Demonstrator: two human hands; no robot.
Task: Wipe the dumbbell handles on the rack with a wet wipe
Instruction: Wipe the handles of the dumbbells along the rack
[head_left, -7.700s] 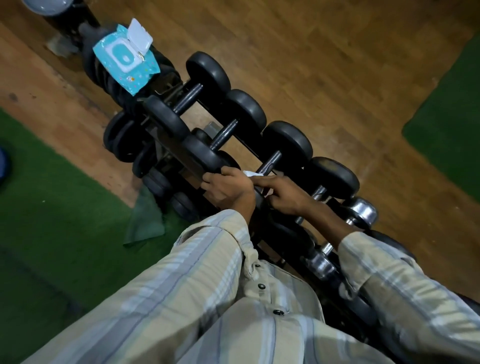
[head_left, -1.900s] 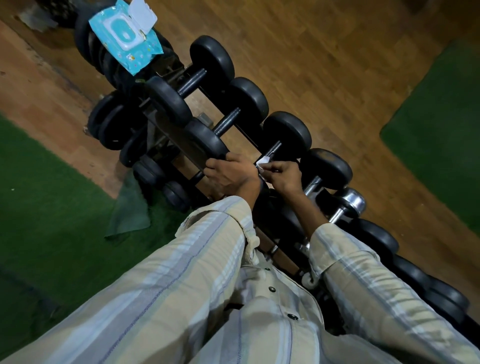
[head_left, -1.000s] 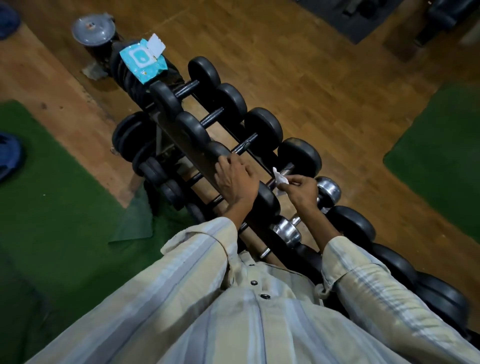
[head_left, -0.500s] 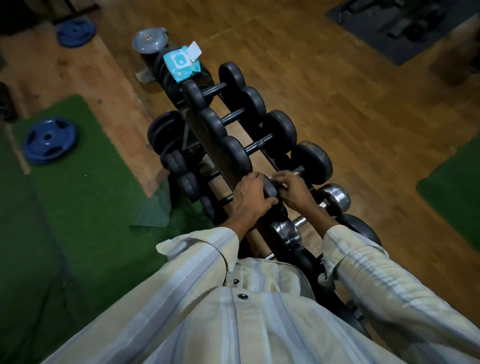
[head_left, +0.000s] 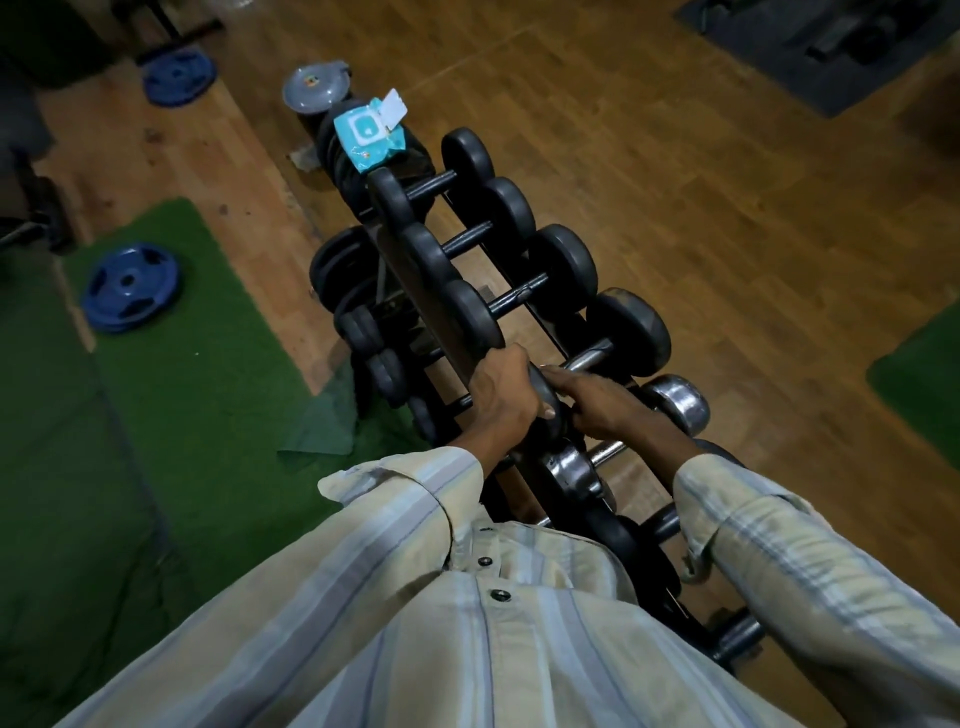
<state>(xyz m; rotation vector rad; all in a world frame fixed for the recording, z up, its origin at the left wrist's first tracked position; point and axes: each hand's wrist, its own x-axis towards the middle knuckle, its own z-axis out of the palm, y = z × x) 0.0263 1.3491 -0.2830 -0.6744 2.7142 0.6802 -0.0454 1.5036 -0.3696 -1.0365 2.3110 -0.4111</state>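
Observation:
A dumbbell rack (head_left: 410, 270) runs from the top centre down toward me, holding several black dumbbells and a chrome one (head_left: 678, 408). My left hand (head_left: 501, 392) grips the near black head of the fourth dumbbell (head_left: 631, 332). My right hand (head_left: 592, 397) is curled round that dumbbell's metal handle (head_left: 589, 358) close to the near head. The wet wipe is hidden under my right hand. A blue wet wipe pack (head_left: 366, 132) with its white flap raised lies on the plates at the rack's far end.
Blue weight plates (head_left: 130, 288) (head_left: 179, 75) lie on the green mat (head_left: 171, 374) and wooden floor at left. A grey plate (head_left: 314, 88) sits beyond the rack. Black plates (head_left: 337, 265) hang on the rack's left side. A dark mat (head_left: 810, 47) lies top right.
My right hand moved from the third dumbbell's handle to the fourth's and closed over it, hiding the wipe. My left hand shifted along to the fourth dumbbell's near head. The camera tilted up.

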